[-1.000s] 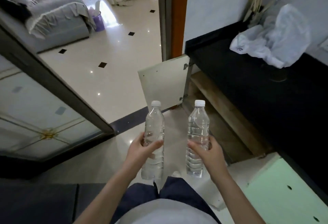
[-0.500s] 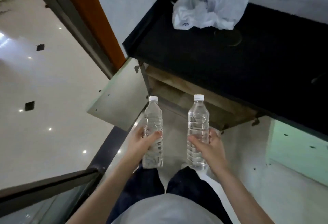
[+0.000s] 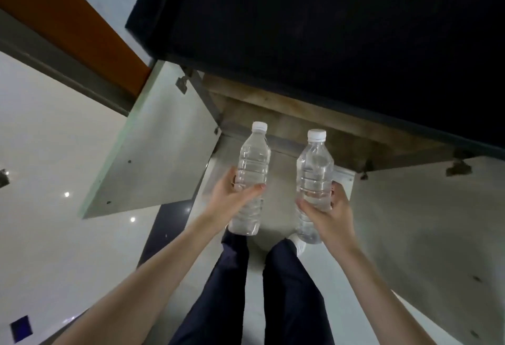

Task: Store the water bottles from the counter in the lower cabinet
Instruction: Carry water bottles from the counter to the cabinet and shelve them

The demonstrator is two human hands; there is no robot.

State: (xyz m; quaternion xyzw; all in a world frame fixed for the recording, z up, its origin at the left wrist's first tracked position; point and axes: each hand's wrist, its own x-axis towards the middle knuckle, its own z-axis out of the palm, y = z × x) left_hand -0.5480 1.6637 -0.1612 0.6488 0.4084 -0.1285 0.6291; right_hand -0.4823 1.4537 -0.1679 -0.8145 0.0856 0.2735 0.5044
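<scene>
The person's dark trousers (image 3: 289, 290) hide most of the feet. One white shoe (image 3: 299, 245) peeks out beside the base of the right bottle (image 3: 315, 169). The right hand (image 3: 328, 213) is curled around that bottle, and the left hand (image 3: 232, 200) is curled around the left bottle (image 3: 253, 164). Both bottles are upright above the floor (image 3: 54, 153), before the open lower cabinet (image 3: 300, 126). Its inside is mostly hidden under the black bench (image 3: 328, 30).

The left bottle (image 3: 252, 178), clear, white-capped and holding water, is being gripped upright by the left hand (image 3: 232, 197). The matching right bottle (image 3: 315, 172) is standing upright in the right hand (image 3: 326, 208), slightly apart. Both are hovering just in front of the lower cabinet (image 3: 300, 123), which is standing open under the black desk (image 3: 328, 30).
</scene>
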